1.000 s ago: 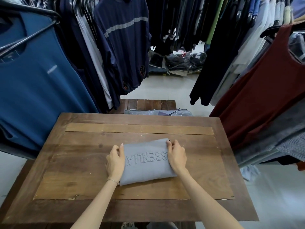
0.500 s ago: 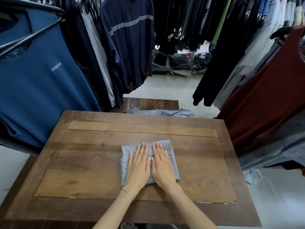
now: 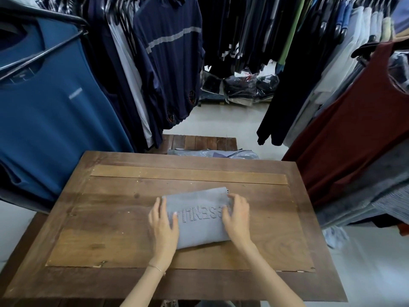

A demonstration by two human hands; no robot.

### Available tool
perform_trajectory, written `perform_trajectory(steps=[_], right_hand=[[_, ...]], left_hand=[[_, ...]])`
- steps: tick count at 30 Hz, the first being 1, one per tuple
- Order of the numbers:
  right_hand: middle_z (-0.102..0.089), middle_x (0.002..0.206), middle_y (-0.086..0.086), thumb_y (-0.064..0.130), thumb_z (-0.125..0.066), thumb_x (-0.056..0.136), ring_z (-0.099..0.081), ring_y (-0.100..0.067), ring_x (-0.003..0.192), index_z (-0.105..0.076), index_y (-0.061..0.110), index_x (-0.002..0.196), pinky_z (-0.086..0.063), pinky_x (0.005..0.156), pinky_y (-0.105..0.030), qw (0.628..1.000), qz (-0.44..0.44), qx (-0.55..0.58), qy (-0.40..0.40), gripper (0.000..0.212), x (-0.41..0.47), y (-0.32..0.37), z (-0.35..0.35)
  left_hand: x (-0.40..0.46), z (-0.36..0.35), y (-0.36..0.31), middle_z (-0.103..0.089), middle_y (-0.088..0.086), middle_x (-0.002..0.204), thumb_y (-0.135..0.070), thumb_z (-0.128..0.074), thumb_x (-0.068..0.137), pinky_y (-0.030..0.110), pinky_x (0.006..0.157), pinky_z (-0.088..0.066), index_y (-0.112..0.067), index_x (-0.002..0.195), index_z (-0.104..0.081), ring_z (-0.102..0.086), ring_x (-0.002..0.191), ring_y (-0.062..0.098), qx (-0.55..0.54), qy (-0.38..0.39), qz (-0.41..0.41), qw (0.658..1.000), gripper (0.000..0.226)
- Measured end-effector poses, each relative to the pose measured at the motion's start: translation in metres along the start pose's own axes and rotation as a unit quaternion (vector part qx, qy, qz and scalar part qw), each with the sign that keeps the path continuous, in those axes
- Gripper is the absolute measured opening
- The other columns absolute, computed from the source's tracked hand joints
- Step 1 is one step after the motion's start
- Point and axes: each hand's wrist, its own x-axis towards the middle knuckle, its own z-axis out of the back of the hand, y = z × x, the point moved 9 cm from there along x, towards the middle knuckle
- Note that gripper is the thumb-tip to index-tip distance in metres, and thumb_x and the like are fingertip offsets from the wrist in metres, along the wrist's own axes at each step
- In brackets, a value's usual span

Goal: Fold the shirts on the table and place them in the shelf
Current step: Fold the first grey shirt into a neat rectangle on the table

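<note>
A grey shirt, folded into a small rectangle with raised lettering facing up, lies in the middle of the wooden table. My left hand rests flat on the shirt's left edge, fingers apart. On the right edge sits my right hand, fingers curved over the fabric. Neither hand lifts the shirt. No shelf is in view.
Racks of hanging clothes close in on both sides: a blue shirt at the left, a dark red top at the right. Beyond the table's far edge a low wooden bench carries a plastic-wrapped garment. Bagged clothes lie on the floor farther back.
Half a second ago both hands pressed flat side by side on the middle of the shirt. They have slid apart to its left and right edges, uncovering the lettering.
</note>
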Motion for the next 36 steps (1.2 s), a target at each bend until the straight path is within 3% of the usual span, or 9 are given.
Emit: perform_trajectory(steps=[7, 11, 14, 17, 19, 21, 26, 33, 36], right_hand=[[-0.056, 0.109, -0.007, 0.050, -0.071, 0.077, -0.055, -0.027, 0.105, -0.046, 0.008, 0.113, -0.045, 0.081, -0.036, 0.969, -0.204, 0.019, 0.135, 0.061, 0.006, -0.043, -0.015], [-0.055, 0.074, 0.001, 0.055, -0.071, 0.073, -0.053, -0.022, 0.077, -0.044, 0.016, 0.065, -0.035, 0.055, -0.029, 0.963, -0.209, 0.011, 0.168, 0.049, 0.006, -0.045, -0.022], [-0.057, 0.062, 0.007, 0.047, -0.073, 0.075, -0.053, -0.014, 0.065, -0.049, 0.018, 0.057, -0.033, 0.052, -0.026, 0.971, -0.175, 0.049, 0.157, 0.043, 0.005, -0.035, -0.015], [-0.065, 0.067, 0.008, 0.049, -0.075, 0.072, -0.060, -0.012, 0.067, -0.058, 0.014, 0.065, -0.042, 0.060, -0.029, 0.969, -0.157, 0.113, 0.155, 0.040, -0.002, -0.030, -0.011], [-0.074, 0.083, 0.004, 0.052, -0.077, 0.068, -0.069, -0.015, 0.082, -0.068, 0.011, 0.082, -0.054, 0.076, -0.039, 0.961, -0.156, 0.165, 0.157, 0.045, -0.008, -0.032, -0.013], [-0.075, 0.091, 0.000, 0.040, -0.079, 0.074, -0.071, -0.019, 0.089, -0.069, 0.008, 0.092, -0.055, 0.083, -0.043, 0.955, -0.154, 0.203, 0.149, 0.039, -0.013, -0.030, -0.009], [-0.074, 0.093, -0.005, 0.026, -0.074, 0.083, -0.070, -0.018, 0.083, -0.071, 0.007, 0.094, -0.053, 0.064, -0.023, 0.949, -0.173, 0.245, 0.098, 0.022, -0.032, -0.024, 0.013], [-0.075, 0.089, 0.000, 0.022, -0.067, 0.089, -0.070, -0.008, 0.075, -0.072, 0.006, 0.099, -0.050, 0.056, -0.017, 0.932, -0.193, 0.306, -0.004, 0.020, -0.073, -0.014, 0.066], [-0.075, 0.081, 0.008, 0.023, -0.065, 0.090, -0.069, -0.004, 0.069, -0.073, 0.009, 0.096, -0.049, 0.054, -0.015, 0.922, -0.208, 0.319, -0.064, 0.017, -0.093, -0.017, 0.097]], left_hand=[[-0.002, 0.001, 0.033, -0.058, 0.012, 0.111, -0.028, -0.069, 0.085, 0.036, 0.083, -0.043, -0.006, 0.122, -0.049, -0.055, 0.105, 0.032, -0.096, 0.095, 0.177, 0.975, 0.048], [-0.005, -0.007, 0.033, -0.061, 0.006, 0.099, -0.031, -0.073, 0.082, 0.032, 0.076, -0.048, -0.011, 0.104, -0.050, -0.058, 0.094, 0.022, -0.137, 0.174, 0.241, 0.945, 0.038], [-0.007, -0.010, 0.024, -0.066, -0.006, 0.092, -0.020, -0.074, 0.082, 0.015, 0.057, -0.049, -0.012, 0.100, -0.060, -0.063, 0.084, 0.009, -0.273, 0.212, 0.250, 0.905, 0.024], [-0.007, -0.010, 0.018, -0.072, -0.003, 0.100, -0.020, -0.073, 0.083, 0.017, 0.063, -0.054, -0.016, 0.107, -0.064, -0.069, 0.093, 0.015, -0.353, 0.239, 0.236, 0.874, 0.026], [-0.008, -0.014, 0.016, -0.073, -0.001, 0.106, -0.019, -0.071, 0.084, 0.024, 0.073, -0.057, -0.018, 0.113, -0.063, -0.069, 0.098, 0.017, -0.396, 0.260, 0.249, 0.845, 0.030], [-0.009, -0.019, 0.015, -0.072, 0.002, 0.108, -0.018, -0.069, 0.085, 0.026, 0.074, -0.057, -0.015, 0.118, -0.061, -0.069, 0.099, 0.018, -0.412, 0.285, 0.259, 0.826, 0.033], [-0.009, -0.025, 0.008, -0.072, 0.004, 0.109, -0.020, -0.067, 0.087, 0.026, 0.069, -0.058, -0.010, 0.123, -0.058, -0.069, 0.098, 0.019, -0.406, 0.330, 0.247, 0.816, 0.039], [-0.016, -0.031, -0.034, -0.072, 0.003, 0.108, -0.024, -0.064, 0.088, 0.033, 0.079, -0.057, -0.012, 0.119, -0.060, -0.069, 0.099, 0.021, -0.402, 0.400, 0.194, 0.801, 0.034], [-0.024, -0.036, -0.061, -0.074, 0.003, 0.101, -0.022, -0.064, 0.087, 0.027, 0.066, -0.057, -0.011, 0.114, -0.062, -0.071, 0.090, 0.019, -0.399, 0.422, 0.176, 0.795, 0.028]])
